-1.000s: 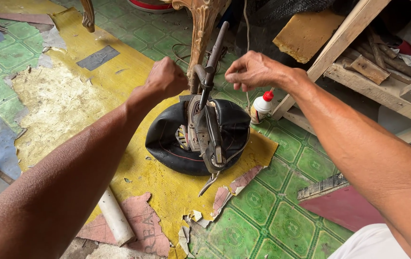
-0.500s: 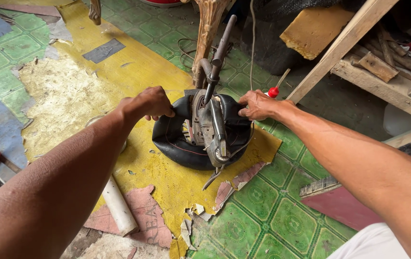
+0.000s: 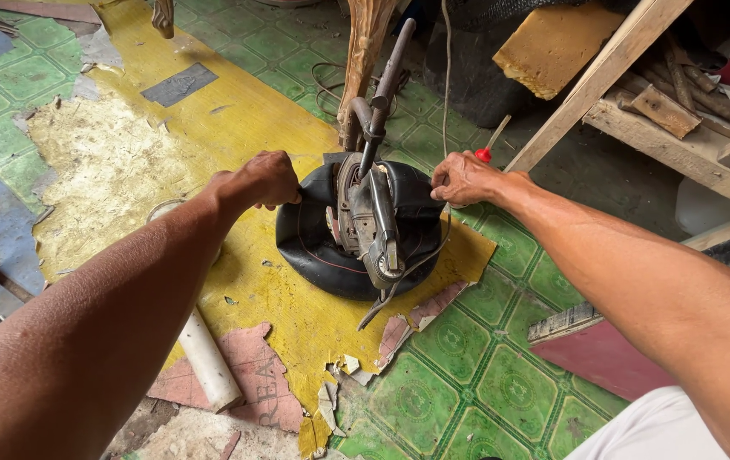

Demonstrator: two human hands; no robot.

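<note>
**Two fists on a rubber ring**

While both arms stretch forward in the head view, the left hand (image 3: 261,181) is curled into a fist at ten o'clock on the black rubber tyre (image 3: 314,251), fingers folded over its rim. The right hand (image 3: 464,177) closes on the opposite rim at about two o'clock, knuckles up, thumb tucked against the rubber. The tyre is small, matte and rounded, and lies flat on the floor at the frame's centre, straight ahead of the person. Standing in its opening is a worn metal tool (image 3: 371,221), grey and rust-stained, with a long dark lever (image 3: 389,81) rising toward twelve o'clock. A thin cord (image 3: 444,68) runs up from the tyre's right side.

Under the tyre lies a yellow sheet (image 3: 246,128), scuffed and peeling to pale fibre at ten o'clock; green patterned vinyl (image 3: 459,375) shows at five o'clock. A white plastic pipe (image 3: 206,358) lies at seven o'clock. A carved wooden leg (image 3: 363,51) stands at twelve, rough timber framing (image 3: 638,102) at two, and a red-capped bottle tip (image 3: 484,154) is just behind the right hand.
</note>
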